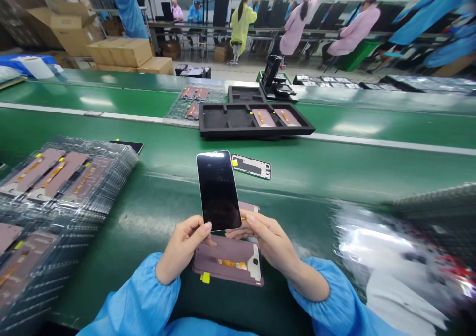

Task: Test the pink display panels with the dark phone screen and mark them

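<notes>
2 of my hands hold a black-glass phone screen (pixel 218 191) upright between them by its lower corners. My left hand (pixel 184 247) pinches the left edge, and my right hand (pixel 271 242) closes on the right edge. The long axis points away from me, leaning slightly left. Under my hands, a pink-backed panel (pixel 227 261) lies on the green bench (pixel 316 177). Just beyond the screen lies a metal phone frame (pixel 251 166); farther off, a black foam tray (pixel 256 120) sits across the bench. Along the left edge lies a stack of plastic-wrapped panels (pixel 63 177).
</notes>
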Tool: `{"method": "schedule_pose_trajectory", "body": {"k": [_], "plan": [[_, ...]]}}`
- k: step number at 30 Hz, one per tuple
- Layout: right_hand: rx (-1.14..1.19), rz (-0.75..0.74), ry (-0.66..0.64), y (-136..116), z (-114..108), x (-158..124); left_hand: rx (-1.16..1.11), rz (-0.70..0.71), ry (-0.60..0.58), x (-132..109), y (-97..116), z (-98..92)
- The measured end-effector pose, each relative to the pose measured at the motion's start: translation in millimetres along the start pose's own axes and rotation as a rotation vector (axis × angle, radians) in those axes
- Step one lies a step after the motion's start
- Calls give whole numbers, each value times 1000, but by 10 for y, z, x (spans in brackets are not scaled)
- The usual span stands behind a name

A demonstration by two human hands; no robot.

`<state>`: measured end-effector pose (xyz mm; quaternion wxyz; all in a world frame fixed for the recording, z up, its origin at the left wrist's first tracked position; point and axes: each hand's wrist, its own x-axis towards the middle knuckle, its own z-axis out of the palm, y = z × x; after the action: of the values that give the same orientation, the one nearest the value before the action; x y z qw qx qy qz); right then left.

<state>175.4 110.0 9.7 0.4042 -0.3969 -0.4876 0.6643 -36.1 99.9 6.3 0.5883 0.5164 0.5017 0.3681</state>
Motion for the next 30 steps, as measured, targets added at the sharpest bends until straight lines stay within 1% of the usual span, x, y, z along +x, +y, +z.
{"method": "schedule_pose_trajectory", "body": {"k": [3,5,7,9,12,15,18,20,23,24,25,26,28,29,30], "plan": [[-96,-5,19,-2,-11,11,-66,-2,-33,-2,18,8],[-114,-9,12,11,-24,22,-200,19,-44,-1,37,13],[-114,2,-22,31,-33,34,-377,50,-35,7,54,11],[-136,22,-84,47,-31,44,-493,59,-8,17,65,2],[-186,36,-160,46,-15,50,-523,39,36,28,64,-13],[-212,41,-175,20,-6,48,-507,27,70,31,55,-20],[-201,44,-177,5,-12,59,-492,15,48,71,87,-69],[-198,50,-194,18,-16,79,-467,25,56,149,147,-156],[-233,94,-263,82,-13,108,-388,-24,141,367,268,-375],[-276,91,-254,111,-11,108,-344,-55,170,465,304,-466],[-354,62,-214,140,-10,98,-298,-76,202,574,334,-563],[-468,0,-150,167,-10,76,-253,-78,239,691,357,-665],[-766,-223,-29,208,-8,-9,-200,-40,343,944,376,-883],[-913,-351,-14,220,-3,-68,-187,-14,408,1073,376,-995],[-1041,-465,-34,230,7,-134,-172,7,475,1200,371,-1109]]}}
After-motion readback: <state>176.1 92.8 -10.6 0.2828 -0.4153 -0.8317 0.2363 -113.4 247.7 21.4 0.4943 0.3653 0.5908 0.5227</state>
